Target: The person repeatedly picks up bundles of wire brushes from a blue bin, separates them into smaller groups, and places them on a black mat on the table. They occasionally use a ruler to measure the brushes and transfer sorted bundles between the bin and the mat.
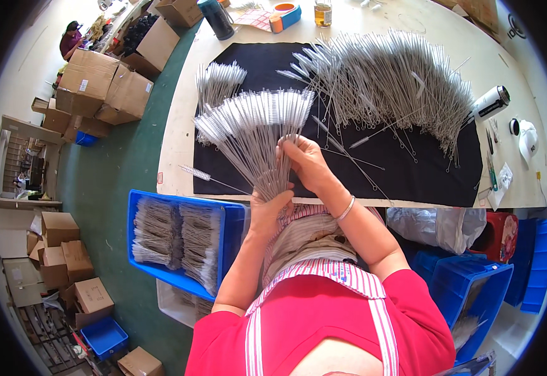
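Fan of brushes (254, 128): thin wire-stemmed bottle brushes with white bristle heads, being held over the near edge of the tabletop (179, 125), above the black mat (411, 169). The stems are being gathered at the bottom and the heads are spreading up and to the left, so the long axis is running from the near edge toward the far left corner.

Left hand (270, 210): being kept clenched around the gathered stem ends, just past the near edge, palm turned up, forearm rising from below. The fan lies directly above and beyond this grip.

Right hand (308, 164): being held just right of the stems, fingers curled and touching the stems at mid-length; whether any stem is being pinched cannot be told. It is the nearer hand to the middle of the fan, wrist bent leftward.

Loose brushes (386, 81): a large heap being kept on the mat toward the far right corner, well apart from both hands. A smaller bundle (218, 78) is lying by the mat's far left corner; a single brush (201, 174) is lying near its near left corner.

Blue bin (185, 235): standing below the tabletop's near left corner, packed with bundled brushes.
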`<state>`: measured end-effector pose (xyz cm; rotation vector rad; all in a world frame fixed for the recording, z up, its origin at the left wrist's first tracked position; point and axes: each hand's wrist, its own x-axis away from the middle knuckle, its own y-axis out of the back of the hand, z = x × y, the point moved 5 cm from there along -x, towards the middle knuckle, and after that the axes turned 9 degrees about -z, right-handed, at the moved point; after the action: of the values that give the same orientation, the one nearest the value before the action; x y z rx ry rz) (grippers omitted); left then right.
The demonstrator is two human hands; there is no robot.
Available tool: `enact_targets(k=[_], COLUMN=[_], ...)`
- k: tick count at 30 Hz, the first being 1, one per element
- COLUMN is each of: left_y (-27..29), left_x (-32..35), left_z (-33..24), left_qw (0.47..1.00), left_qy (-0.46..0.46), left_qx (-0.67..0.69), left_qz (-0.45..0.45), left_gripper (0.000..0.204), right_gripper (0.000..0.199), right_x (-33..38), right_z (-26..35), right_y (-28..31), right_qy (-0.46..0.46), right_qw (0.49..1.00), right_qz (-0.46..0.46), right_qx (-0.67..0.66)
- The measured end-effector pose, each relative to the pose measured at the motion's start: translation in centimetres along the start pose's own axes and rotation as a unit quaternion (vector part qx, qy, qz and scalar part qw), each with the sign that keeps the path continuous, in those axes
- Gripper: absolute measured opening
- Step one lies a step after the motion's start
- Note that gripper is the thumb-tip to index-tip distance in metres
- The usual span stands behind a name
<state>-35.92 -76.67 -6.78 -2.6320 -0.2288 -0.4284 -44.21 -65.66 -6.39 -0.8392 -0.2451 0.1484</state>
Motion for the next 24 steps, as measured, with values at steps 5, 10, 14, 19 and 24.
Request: enact_targets(k=[5,10,14,19,24], left_y=[0.6,0.8,1.5,1.6,2.2], left_x=[-0.3,0.0,-0.7,-0.2,-0.4], left_z=[-0.3,0.1,0.4,0.7,0.9], left_qw=[0.999,0.997,0.999,0.997,0.996], left_qy=[-0.038,-0.021,-0.028,-0.066,-0.069], left_qx=[0.008,0.039,0.014,0.027,0.033], left_qz=[-0.02,-0.055,-0.029,-0.042,-0.054], left_gripper=[0.034,0.033,0.034,0.032,0.036], right_gripper=[0.013,0.018,0.019,0.016,0.018], right_x=[-0.5,-0.8,-0.7,-0.9,-0.3], right_z=[0.6,-0.2,-0.3,-0.7,-0.1], right_y=[-0.1,0.2,-0.5,0.1,-1.1], right_qy=[0.003,-0.021,-0.033,-0.072,-0.074], right_qw=[0.999,0.999,0.998,0.994,0.997], right_qz=[-0.004,-0.045,-0.055,-0.056,-0.029], right_qx=[0.047,-0.011,0.018,0.061,-0.026])
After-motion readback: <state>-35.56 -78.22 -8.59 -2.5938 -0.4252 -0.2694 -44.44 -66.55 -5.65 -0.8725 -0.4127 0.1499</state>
